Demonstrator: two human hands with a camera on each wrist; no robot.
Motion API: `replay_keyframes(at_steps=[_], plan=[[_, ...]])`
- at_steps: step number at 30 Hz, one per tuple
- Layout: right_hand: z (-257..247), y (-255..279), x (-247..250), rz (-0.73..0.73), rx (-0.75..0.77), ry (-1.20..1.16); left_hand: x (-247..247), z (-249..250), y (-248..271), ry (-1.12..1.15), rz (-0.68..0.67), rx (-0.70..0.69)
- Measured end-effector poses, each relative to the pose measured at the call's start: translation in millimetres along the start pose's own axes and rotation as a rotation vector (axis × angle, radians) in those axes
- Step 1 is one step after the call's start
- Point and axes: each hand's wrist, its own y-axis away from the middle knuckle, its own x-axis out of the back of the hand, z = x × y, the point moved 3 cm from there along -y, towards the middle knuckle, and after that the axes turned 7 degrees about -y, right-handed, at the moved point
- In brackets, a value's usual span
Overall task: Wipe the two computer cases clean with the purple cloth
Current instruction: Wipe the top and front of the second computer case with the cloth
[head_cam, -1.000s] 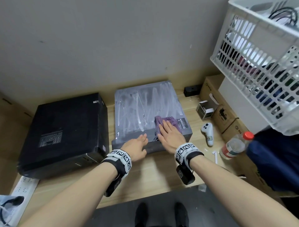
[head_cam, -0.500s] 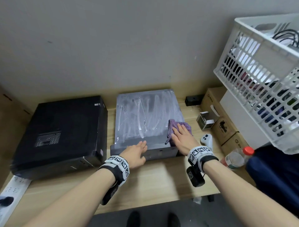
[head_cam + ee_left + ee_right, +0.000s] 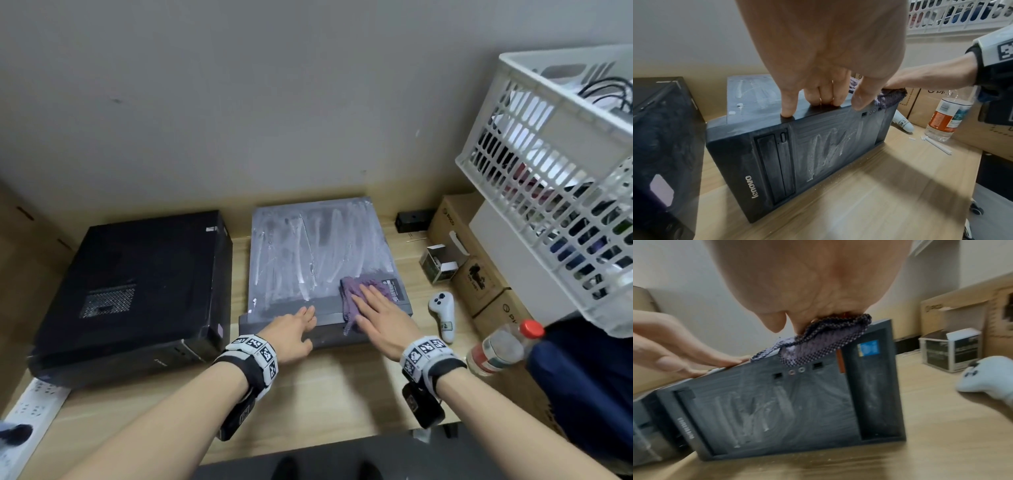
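head view. wooden desk [image 3: 342,387] against a plain wall. dusty grey computer case [image 3: 318,253] lying flat mid-desk, top panel streaked with pale wipe marks. black computer case [image 3: 137,284] lying flat just to its left, a narrow gap between them. purple cloth [image 3: 356,291] on the grey case's near right corner, one edge drooping over the front. right hand [image 3: 380,318] flat on the cloth, fingers straight, pressing it down; grip not closed round it. left hand [image 3: 291,330] at the near edge of the grey case, fingers extended and resting on top, holding nothing. white controller [image 3: 444,315] on the desk right of the grey case; plastic bottle [image 3: 500,349] with a red cap, cardboard boxes [image 3: 479,277] and a white slatted crate [image 3: 555,192] further right. white power strip [image 3: 30,407] at the near left.

left wrist view. left hand [image 3: 830,53] with fingertips [image 3: 787,112] touching the top front edge of the grey case [image 3: 818,154]; front panel shows a disc drive, a lenovo logo and smeared dust. purple cloth [image 3: 890,99] under the right hand [image 3: 920,78] behind.

right wrist view, somewhat blurred. right hand [image 3: 807,280] pressing the purple cloth [image 3: 818,340], which overhangs the grey case [image 3: 797,402] front above its ports. left hand [image 3: 674,345] on the same edge. controller [image 3: 990,378] on the desk at right.
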Motion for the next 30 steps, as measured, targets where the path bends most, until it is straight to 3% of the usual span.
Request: replay_keyframes(at_steps=[3, 6, 8, 11, 14, 20, 26, 30], plan=[[15, -2, 7, 0.026, -0.125, -0.002, -4, -5, 0, 0.031, -0.019, -0.002], [-3, -14, -1, 0.039, -0.267, -0.014, 0, -11, 1, 0.205, 0.005, -0.030], [-22, -22, -10, 0.077, -0.356, -0.030, 11, -19, 6, 0.421, 0.116, -0.035], [-53, -32, -20, 0.111, -0.387, -0.031, 22, -53, 21, 0.686, 0.328, 0.093], [-87, -48, -30, 0.084, -0.329, -0.045, 17, -100, 33, 0.756, 0.504, 0.261], [-175, -84, -53, 0.020, -0.119, -0.127, 1, -150, 50, 0.674, 0.524, 0.448], [-211, -105, -56, -0.047, -0.024, -0.162, -5, -163, 54, 0.732, 0.526, 0.470], [-215, -96, -61, -0.016, 0.159, -0.032, -5, -164, 53, 0.754, 0.524, 0.463]])
